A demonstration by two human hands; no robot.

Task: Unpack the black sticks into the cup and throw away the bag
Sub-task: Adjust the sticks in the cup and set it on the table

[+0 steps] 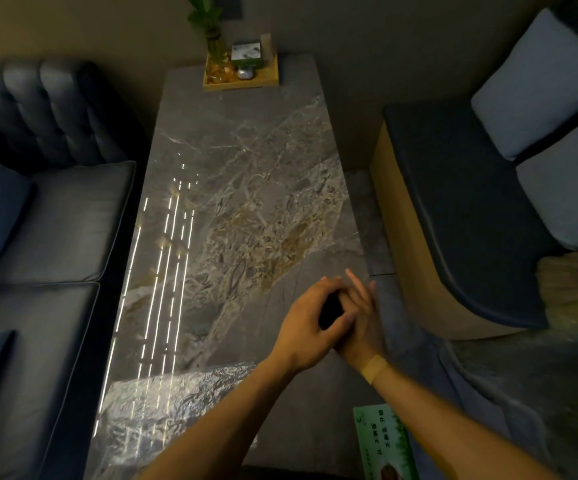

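Sticks (dark, blurred) (330, 311) half-hidden between clasped left hand (310, 325) and right hand (360, 320)

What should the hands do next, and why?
Probably carry the dark thing toward the wooden tray at the table's far end. Both hands, left and right, clasp it, and no cup shows nearby.

Lounge, prob. — sofas (55, 216), marble table (246, 174)

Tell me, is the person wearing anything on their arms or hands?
Hardly anything. Both forearms are bare, with no sleeves, gloves, watch or rings showing. The only thing worn is a tan adhesive bandage stuck across the wrist just below the right hand. The left hand has nothing on it.
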